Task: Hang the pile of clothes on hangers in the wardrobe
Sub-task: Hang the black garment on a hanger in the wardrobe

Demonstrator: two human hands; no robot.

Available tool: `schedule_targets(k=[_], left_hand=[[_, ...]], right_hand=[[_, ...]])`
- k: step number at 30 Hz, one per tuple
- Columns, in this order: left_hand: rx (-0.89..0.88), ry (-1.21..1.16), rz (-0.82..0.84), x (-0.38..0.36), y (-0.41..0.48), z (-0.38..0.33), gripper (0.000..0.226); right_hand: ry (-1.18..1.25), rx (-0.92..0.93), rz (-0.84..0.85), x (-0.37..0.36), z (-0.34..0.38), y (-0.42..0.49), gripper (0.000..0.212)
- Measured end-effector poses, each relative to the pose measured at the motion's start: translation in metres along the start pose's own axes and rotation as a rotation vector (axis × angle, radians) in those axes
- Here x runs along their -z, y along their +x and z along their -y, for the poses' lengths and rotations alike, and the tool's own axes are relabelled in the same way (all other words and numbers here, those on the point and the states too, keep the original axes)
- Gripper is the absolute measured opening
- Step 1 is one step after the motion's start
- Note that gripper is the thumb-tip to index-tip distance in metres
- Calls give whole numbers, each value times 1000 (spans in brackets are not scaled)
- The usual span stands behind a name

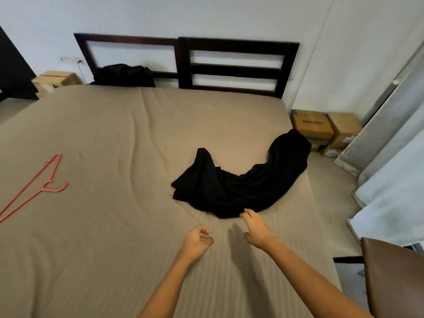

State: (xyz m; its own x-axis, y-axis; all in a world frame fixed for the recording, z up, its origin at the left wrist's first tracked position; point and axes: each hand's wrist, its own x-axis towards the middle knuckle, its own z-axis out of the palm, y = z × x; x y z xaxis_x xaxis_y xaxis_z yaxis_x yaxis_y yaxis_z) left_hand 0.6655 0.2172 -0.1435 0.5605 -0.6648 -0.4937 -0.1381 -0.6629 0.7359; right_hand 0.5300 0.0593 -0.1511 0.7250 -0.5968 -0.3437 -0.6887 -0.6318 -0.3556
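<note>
Progress: You are early in the task, by my reading. Nothing in view hangs on a hanger, and no wardrobe shows for certain.
Garment in hand: The black garment (241, 187) lies crumpled in a curved heap on the bed (114, 134), right of centre, its far end close to the bed's right edge.
Other clothing: A second dark garment (125, 75) sits bunched against the headboard (234, 70) at the far left of the bed, so I judge at least two pieces are left to hang.
Hanger: The red hanger (34, 187) lies flat at the bed's left side, well apart from the black garment and from both hands.
Right hand (255, 228): It reaches to the near hem of the black garment with its fingertips (246, 213) at the cloth; I cannot tell whether they pinch it or only touch.
Left hand (197, 242): Its fingers are curled in and hold nothing; it hovers over bare sheet, just short of the garment.
Open room: The wide stretch of sheet between garment and hanger gives you space to spread the cloth flat.
Edges: On the right the bed drops to a narrow floor strip with cardboard boxes (321, 129) and a curtain (390, 157); cloth dragged that way could slide off.
Near right: A brown piece of furniture (394, 271) stands close by your right arm, so swing leftward.
</note>
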Motion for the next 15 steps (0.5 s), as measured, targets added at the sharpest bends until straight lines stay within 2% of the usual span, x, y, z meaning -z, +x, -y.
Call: schedule_targets(k=[3,7,8,10,13,15], left_hand=[[102,-242,-10,-10,45,22,2],[248,-618,17,-18,85,44,7],[288,-708,22,-19,93,48,9],[356,-860,17,-19,108,56,22],[413,-1057,6,-21,128,61,53],[423,-1170,17,-24,138,58,63]], right_hand=[[-132,41,-42,-17,-2,65,77],[-310,40,40,-48,-10,120,94],[-346,39,61,-54,-10,125,90],[-361,86,6,-69,-11,131,64],[-113,219,-233,-81,-16,118,44],[3,315,-280,-90,-30,97,34]])
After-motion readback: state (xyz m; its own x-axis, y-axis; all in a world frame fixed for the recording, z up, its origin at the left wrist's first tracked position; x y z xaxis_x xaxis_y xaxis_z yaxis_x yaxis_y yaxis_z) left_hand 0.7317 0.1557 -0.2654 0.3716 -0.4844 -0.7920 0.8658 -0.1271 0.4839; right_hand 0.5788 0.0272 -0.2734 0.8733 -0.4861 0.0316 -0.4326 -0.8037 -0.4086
